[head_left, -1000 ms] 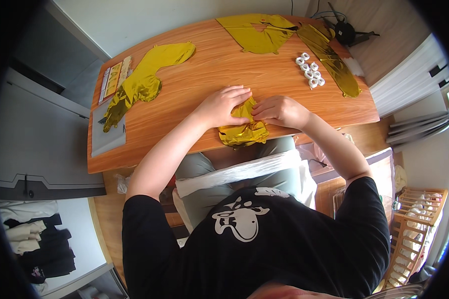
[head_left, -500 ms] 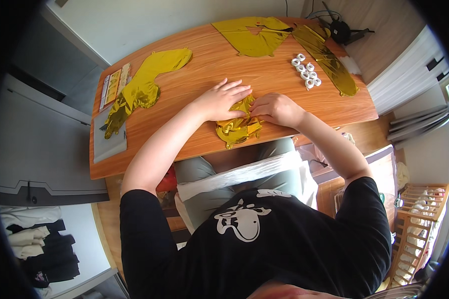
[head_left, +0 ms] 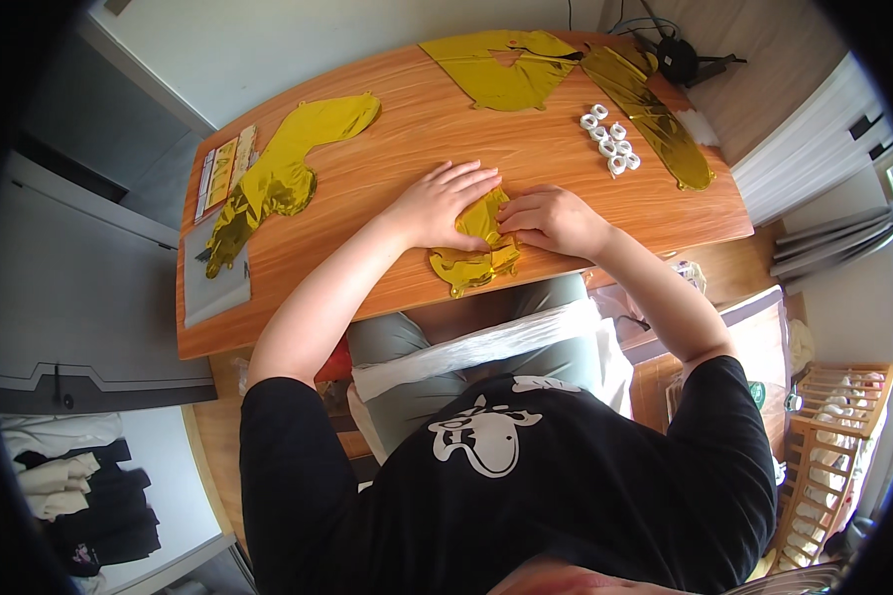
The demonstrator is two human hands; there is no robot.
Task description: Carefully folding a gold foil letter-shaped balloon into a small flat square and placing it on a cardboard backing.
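A crumpled gold foil balloon [head_left: 466,269], lying flat without air, is under my hands near the table's front edge. My left hand [head_left: 441,206] presses on its left side, fingers stretched out and thumb apart. From the right, my right hand [head_left: 554,220] has its fingers bent together at the balloon's right edge, pinching the foil; the fingertips are partly hidden. Between the hands the foil lies fairly smooth, while the part nearest me is wrinkled.
More flat gold foil balloons lie on the wooden table [head_left: 407,129]: one at left [head_left: 303,134], one at the far edge [head_left: 486,74], one at right [head_left: 655,124]. Several small white rolls [head_left: 607,148] sit beside it. A printed card [head_left: 223,174] and a clear bag [head_left: 213,297] lie far left.
The foil between my hands has become smoother and less bunched. My left thumb has shifted slightly toward me, and my right hand has moved only a little.
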